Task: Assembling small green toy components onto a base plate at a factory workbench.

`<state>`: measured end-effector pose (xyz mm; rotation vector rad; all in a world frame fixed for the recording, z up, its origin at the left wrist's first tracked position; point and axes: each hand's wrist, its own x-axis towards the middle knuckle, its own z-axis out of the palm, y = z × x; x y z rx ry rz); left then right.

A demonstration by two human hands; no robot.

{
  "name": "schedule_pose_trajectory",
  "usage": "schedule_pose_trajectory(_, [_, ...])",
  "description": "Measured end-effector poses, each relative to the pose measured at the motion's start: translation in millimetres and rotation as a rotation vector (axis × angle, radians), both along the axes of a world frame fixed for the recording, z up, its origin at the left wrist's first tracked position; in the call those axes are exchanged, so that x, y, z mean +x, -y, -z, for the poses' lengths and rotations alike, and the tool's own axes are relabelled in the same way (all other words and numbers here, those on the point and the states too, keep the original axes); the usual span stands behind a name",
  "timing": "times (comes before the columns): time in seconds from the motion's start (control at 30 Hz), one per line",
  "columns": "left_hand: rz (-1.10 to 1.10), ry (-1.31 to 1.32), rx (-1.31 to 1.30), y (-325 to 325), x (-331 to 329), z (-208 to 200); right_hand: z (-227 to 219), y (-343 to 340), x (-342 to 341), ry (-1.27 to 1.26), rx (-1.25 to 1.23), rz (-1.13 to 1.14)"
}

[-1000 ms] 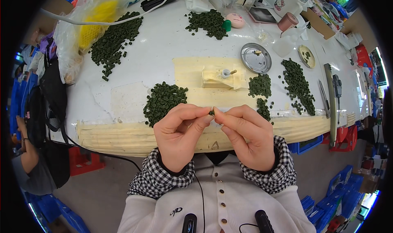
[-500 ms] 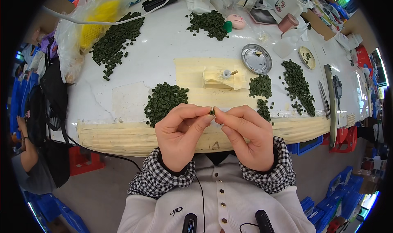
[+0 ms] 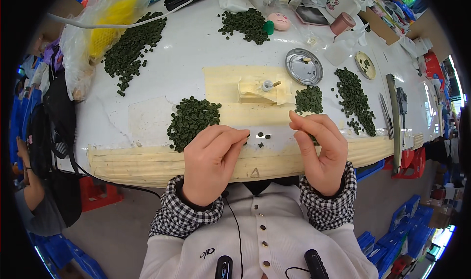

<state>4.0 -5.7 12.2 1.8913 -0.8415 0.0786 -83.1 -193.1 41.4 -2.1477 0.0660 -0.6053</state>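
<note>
My left hand is closed in a pinch near the table's front edge, and a bit of a small dark green round piece shows at its fingertips. Apart from it, to the right, my right hand has its thumb and fingers parted with nothing visible between them. A few loose green pieces lie on the table between the hands. Beside my left hand is a heap of green pieces. Just beyond my right hand sits a smaller green pile, partly hidden lower down by the fingers.
A tape-covered block with a small upright peg stands mid-table. Behind it to the right are a round metal lid and a cream dish. Tweezers lie far right. More green heaps lie farther back. A person's arm shows at left.
My hands have come apart from their fingertip meeting; the right moved right and its fingers parted. Loose green pieces on the table between them are now exposed. The view has shifted slightly.
</note>
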Motion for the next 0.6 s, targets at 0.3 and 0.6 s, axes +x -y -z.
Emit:
schedule_pose_trajectory(0.3, [-0.036,0.027,-0.009,5.2,-0.8,-0.5,-4.5,24.0,-18.1,0.003,-0.195,0.214])
schedule_pose_trajectory(0.6, [-0.205,0.057,-0.014,-19.7,-6.4,-4.5,9.5,25.5,-22.0,-0.126,-0.505,0.177])
